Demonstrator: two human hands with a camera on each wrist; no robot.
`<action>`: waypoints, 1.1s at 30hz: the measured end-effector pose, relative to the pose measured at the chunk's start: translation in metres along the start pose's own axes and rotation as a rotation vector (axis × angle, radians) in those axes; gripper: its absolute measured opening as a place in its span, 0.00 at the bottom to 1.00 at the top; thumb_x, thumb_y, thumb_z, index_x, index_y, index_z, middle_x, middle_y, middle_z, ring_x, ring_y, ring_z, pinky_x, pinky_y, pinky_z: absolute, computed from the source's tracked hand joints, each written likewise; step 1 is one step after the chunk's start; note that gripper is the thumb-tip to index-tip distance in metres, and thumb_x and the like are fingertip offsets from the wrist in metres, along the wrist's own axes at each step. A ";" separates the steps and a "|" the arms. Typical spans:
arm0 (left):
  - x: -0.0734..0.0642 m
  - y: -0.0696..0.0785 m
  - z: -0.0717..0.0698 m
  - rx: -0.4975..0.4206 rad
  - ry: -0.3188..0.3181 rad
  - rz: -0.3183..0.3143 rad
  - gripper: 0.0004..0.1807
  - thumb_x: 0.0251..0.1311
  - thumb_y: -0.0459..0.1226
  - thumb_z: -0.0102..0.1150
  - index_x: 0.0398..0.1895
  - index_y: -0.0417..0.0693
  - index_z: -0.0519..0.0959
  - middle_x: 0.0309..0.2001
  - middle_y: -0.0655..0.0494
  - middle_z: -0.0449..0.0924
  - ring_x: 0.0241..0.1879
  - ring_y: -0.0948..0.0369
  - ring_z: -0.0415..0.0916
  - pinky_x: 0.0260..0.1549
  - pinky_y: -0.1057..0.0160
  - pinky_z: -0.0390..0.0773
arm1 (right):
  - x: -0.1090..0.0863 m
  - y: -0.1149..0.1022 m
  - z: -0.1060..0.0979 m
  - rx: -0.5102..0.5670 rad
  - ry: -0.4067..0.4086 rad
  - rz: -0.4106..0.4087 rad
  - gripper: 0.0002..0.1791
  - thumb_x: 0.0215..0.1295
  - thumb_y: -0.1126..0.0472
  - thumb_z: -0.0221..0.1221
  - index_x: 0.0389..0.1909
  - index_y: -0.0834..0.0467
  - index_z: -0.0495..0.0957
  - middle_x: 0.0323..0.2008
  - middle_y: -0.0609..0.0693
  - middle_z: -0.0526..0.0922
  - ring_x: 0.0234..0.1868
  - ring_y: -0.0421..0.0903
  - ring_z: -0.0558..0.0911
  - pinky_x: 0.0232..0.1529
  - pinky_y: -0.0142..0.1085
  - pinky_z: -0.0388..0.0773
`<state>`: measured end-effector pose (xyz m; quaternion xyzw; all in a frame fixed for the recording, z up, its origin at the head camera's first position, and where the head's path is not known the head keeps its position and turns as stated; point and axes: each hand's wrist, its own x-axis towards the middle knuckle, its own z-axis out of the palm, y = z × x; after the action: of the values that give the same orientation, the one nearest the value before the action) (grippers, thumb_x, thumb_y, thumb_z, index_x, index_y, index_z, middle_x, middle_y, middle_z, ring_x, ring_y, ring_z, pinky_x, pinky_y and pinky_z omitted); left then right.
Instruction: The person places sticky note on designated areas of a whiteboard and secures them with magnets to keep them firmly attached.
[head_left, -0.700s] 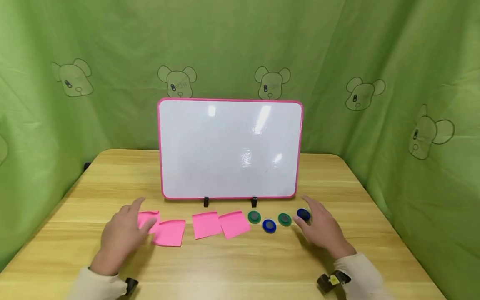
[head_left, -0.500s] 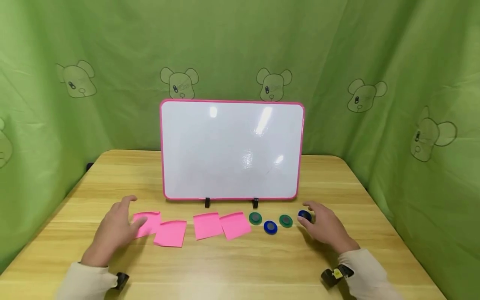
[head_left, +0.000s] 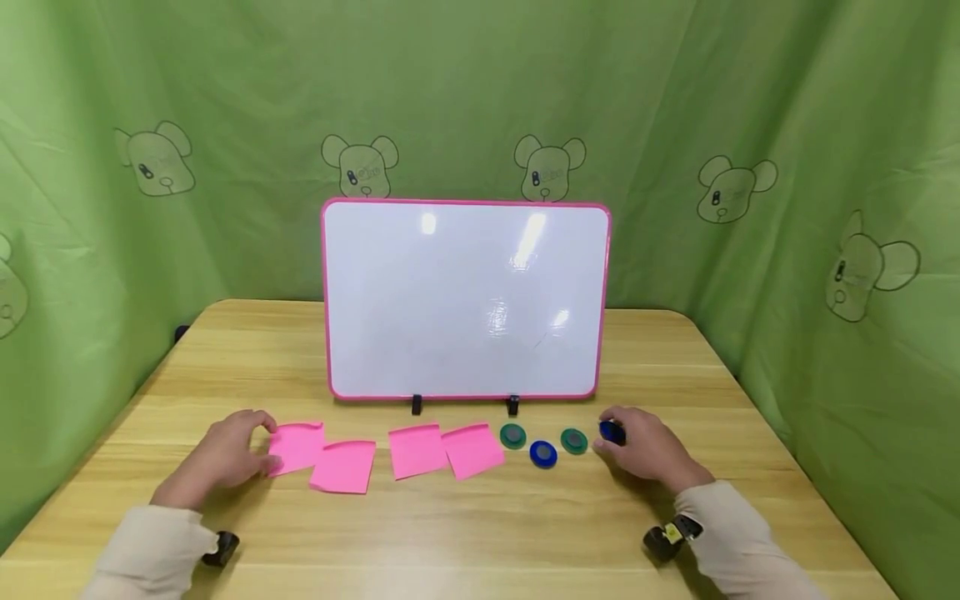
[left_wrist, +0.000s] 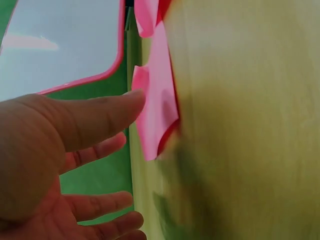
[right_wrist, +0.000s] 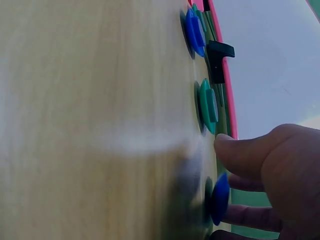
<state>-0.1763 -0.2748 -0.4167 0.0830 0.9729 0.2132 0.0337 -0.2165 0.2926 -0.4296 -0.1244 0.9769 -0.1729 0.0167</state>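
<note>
At the left of the table, my left hand (head_left: 228, 450) is spread around the left edge of a pink sticky note (head_left: 297, 447). In the left wrist view the thumb (left_wrist: 107, 112) overlaps the note's edge, and the other fingers stand apart from it. A second sticky note (head_left: 345, 467) lies just right of it, and two others, one a sticky note (head_left: 417, 451), lie further right. My right hand (head_left: 648, 446) arches over a blue round magnet (head_left: 612, 432), thumb and fingers on either side. The right wrist view shows its thumb (right_wrist: 240, 152) apart from that magnet (right_wrist: 220, 199).
A whiteboard (head_left: 465, 300) with a pink frame stands upright on black feet (head_left: 416, 405) behind the row. Two green magnets, one a green magnet (head_left: 574, 441), and another blue magnet (head_left: 543, 454) lie left of my right hand. A green curtain (head_left: 450, 75) surrounds the table.
My left hand has moved left off the leftmost sticky note and lowered beside its edge. The right hand has lowered and curved closer around the rightmost blue magnet. The view has shifted slightly.
</note>
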 end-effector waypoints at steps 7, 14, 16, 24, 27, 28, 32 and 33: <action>0.003 0.001 0.003 -0.014 -0.049 0.024 0.18 0.48 0.35 0.73 0.39 0.40 0.76 0.51 0.30 0.73 0.51 0.33 0.69 0.52 0.35 0.67 | 0.003 -0.001 0.001 -0.035 -0.016 0.019 0.19 0.61 0.58 0.65 0.49 0.64 0.78 0.46 0.61 0.80 0.48 0.59 0.78 0.49 0.57 0.75; 0.008 0.002 0.006 -0.027 -0.083 0.027 0.17 0.47 0.33 0.72 0.38 0.39 0.76 0.38 0.47 0.77 0.36 0.51 0.71 0.41 0.46 0.74 | 0.001 -0.002 -0.001 -0.047 -0.015 0.002 0.14 0.62 0.63 0.64 0.46 0.64 0.79 0.44 0.61 0.81 0.47 0.61 0.79 0.48 0.58 0.75; 0.008 0.002 0.007 -0.021 -0.083 0.023 0.16 0.47 0.33 0.72 0.38 0.38 0.77 0.37 0.48 0.77 0.35 0.52 0.71 0.40 0.47 0.74 | 0.002 -0.002 -0.001 -0.051 -0.016 -0.005 0.12 0.62 0.63 0.63 0.45 0.63 0.79 0.43 0.60 0.81 0.46 0.60 0.79 0.47 0.57 0.76; 0.010 0.003 0.008 0.003 -0.063 0.005 0.17 0.46 0.32 0.73 0.39 0.34 0.80 0.42 0.38 0.77 0.46 0.40 0.73 0.50 0.40 0.72 | 0.003 -0.001 -0.003 -0.056 0.001 -0.016 0.09 0.62 0.63 0.63 0.42 0.61 0.80 0.39 0.56 0.82 0.43 0.58 0.80 0.45 0.56 0.77; 0.010 0.004 0.007 -0.008 -0.043 0.000 0.19 0.44 0.31 0.73 0.40 0.32 0.80 0.42 0.39 0.76 0.46 0.40 0.73 0.49 0.40 0.72 | 0.003 -0.001 -0.003 -0.052 0.002 -0.013 0.09 0.62 0.63 0.63 0.42 0.61 0.80 0.38 0.55 0.82 0.42 0.57 0.80 0.45 0.56 0.77; 0.009 0.004 0.008 -0.015 -0.036 -0.006 0.19 0.44 0.31 0.74 0.40 0.32 0.80 0.41 0.39 0.75 0.44 0.42 0.73 0.48 0.41 0.73 | 0.003 0.000 -0.002 -0.050 0.002 -0.010 0.08 0.62 0.63 0.63 0.42 0.60 0.80 0.38 0.55 0.82 0.42 0.56 0.80 0.45 0.55 0.77; 0.009 0.003 0.009 -0.034 0.019 -0.026 0.17 0.47 0.30 0.72 0.39 0.33 0.80 0.39 0.43 0.74 0.37 0.49 0.72 0.41 0.48 0.75 | 0.004 0.001 -0.001 -0.039 0.013 -0.010 0.07 0.63 0.63 0.62 0.41 0.60 0.80 0.37 0.54 0.82 0.41 0.55 0.81 0.43 0.55 0.78; 0.009 0.003 0.009 -0.046 0.036 -0.032 0.15 0.48 0.30 0.71 0.39 0.33 0.80 0.39 0.42 0.74 0.36 0.50 0.71 0.39 0.49 0.75 | 0.004 0.001 -0.001 -0.037 0.019 -0.008 0.07 0.63 0.63 0.62 0.41 0.59 0.80 0.36 0.54 0.82 0.40 0.54 0.81 0.42 0.54 0.78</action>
<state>-0.1835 -0.2672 -0.4235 0.0628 0.9693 0.2367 0.0214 -0.2205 0.2930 -0.4286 -0.1270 0.9795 -0.1562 0.0045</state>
